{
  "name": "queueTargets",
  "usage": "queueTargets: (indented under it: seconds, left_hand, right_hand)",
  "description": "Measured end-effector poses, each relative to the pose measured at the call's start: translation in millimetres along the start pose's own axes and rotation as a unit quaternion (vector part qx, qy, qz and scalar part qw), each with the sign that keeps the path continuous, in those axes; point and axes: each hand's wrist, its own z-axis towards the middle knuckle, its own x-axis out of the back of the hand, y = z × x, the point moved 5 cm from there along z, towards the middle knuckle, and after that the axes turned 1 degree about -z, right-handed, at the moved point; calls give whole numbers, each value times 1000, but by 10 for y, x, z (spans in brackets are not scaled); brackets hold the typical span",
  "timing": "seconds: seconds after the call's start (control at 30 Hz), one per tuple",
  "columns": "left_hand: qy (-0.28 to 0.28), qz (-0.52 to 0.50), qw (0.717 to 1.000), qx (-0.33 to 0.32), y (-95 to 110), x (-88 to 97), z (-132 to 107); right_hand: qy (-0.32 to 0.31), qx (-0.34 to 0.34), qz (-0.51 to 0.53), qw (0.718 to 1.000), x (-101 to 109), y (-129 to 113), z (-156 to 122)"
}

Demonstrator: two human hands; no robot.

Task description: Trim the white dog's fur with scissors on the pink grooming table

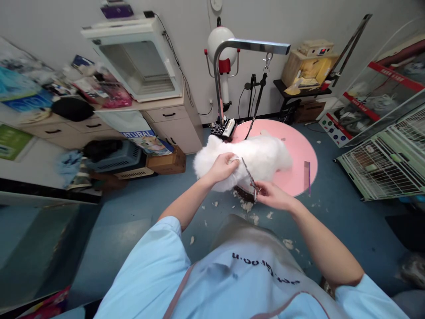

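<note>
A white fluffy dog (260, 153) is on a round pink grooming table (300, 146), its head end toward the left and its face not visible. My left hand (225, 168) is at the dog's neck and shoulder, its fingers closed on a bit of white fur. In my right hand (274, 195) is a pair of grooming scissors (249, 173), with fingers in the handles. The blades point up and to the left, alongside the dog's near side and close to my left fingertips. They look nearly closed.
A metal grooming arm (252, 45) with a hanging black strap (260, 99) rises behind the dog. A purple-edged comb (308, 177) lies at the table's right edge. Bottles (229, 127) stand behind the table. Fur clumps (247, 206) litter the floor. A wire cage (375, 159) stands right.
</note>
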Motion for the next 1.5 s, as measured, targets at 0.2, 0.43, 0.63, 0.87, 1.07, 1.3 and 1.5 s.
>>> queueTargets:
  seconds: [0.2,0.43,0.63,0.87,1.07,1.3,1.5]
  left_hand:
    - [37,12,999,13,-37,11,4]
    - [57,35,998,9,-3,26,26]
    - [58,28,998,9,-4,19,29]
    - [49,-3,998,24,-52,-31,-6]
    - [63,-74,995,33,-165,-63,-50]
    - [46,-133,987,80,-381,-138,-203]
    - [128,-182,970,98,-634,-87,-362]
  right_hand:
    - [35,-4,-15,999,-59,103,59]
    - [50,-1,-8,999,-88,131,76]
    - [55,7,-16,998,-86,88,89]
    - [48,0,-18,999,-39,48,48]
    - [112,-41,63,991,-50,193,64]
    - [236,-45,203,949,-72,-37,556]
    - [237,-40,223,945,-138,-66,738]
